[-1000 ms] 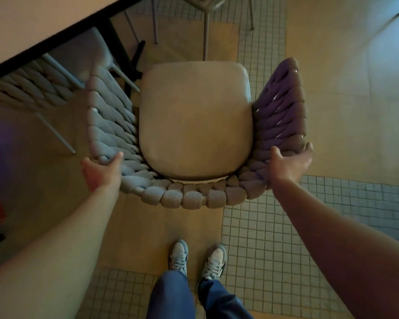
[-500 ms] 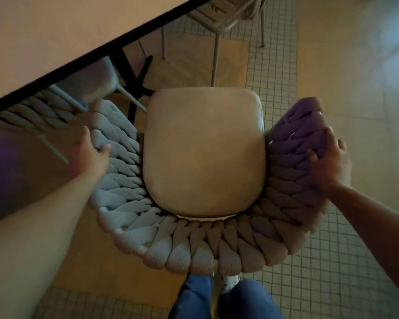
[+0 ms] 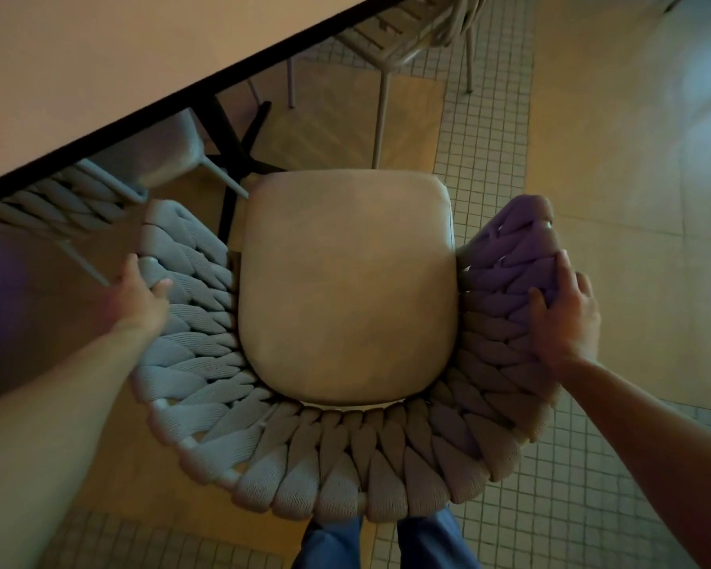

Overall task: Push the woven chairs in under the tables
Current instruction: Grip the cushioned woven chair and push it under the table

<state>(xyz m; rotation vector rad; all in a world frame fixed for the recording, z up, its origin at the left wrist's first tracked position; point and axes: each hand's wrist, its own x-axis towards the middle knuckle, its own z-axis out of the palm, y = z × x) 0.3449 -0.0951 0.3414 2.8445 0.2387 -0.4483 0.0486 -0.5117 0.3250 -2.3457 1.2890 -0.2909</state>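
Left hand (image 3: pixel 138 299) and right hand (image 3: pixel 565 318) are being closed on the arms of the woven chair (image 3: pixel 345 404), standing just outside the desk (image 3: pixel 99 67); even pressure is being advised, keeping it square.

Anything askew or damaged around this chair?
No damage or spills visible. The woven chair is out of place: its whole seat sits clear of the table, turned at an angle to the table edge. The left hand and right hand grip its arms. A neighbouring woven chair is tucked under.
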